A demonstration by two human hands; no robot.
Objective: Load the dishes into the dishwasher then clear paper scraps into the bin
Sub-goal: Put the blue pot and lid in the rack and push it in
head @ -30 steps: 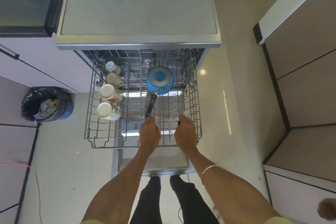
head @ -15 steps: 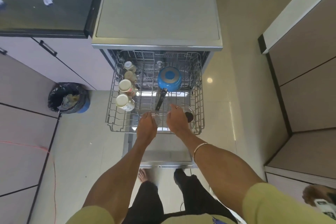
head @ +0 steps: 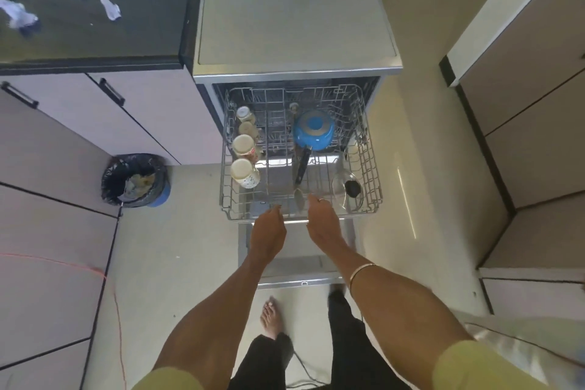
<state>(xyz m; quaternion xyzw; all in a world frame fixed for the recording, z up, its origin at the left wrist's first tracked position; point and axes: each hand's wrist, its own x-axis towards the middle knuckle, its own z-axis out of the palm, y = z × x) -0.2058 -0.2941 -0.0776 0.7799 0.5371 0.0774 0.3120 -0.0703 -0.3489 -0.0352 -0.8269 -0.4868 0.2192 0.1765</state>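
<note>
Just beyond both loosely open, empty hands, left hand (head: 268,233) and right hand (head: 323,221), sits the wire rack (head: 373,174) holding the blue saucepan (head: 313,130).

- Wire rack (head: 373,168), pulled out of the open dishwasher (head: 294,9).
- Cups (head: 245,172) lying in a row along its left side.
- Blue saucepan (head: 313,130) upturned, centre far.
- Glass lid (head: 346,188), near right.
- Paper scraps (head: 109,6) on the dark counter, far left.
- Lined bin (head: 136,180) on the floor, left.
</note>
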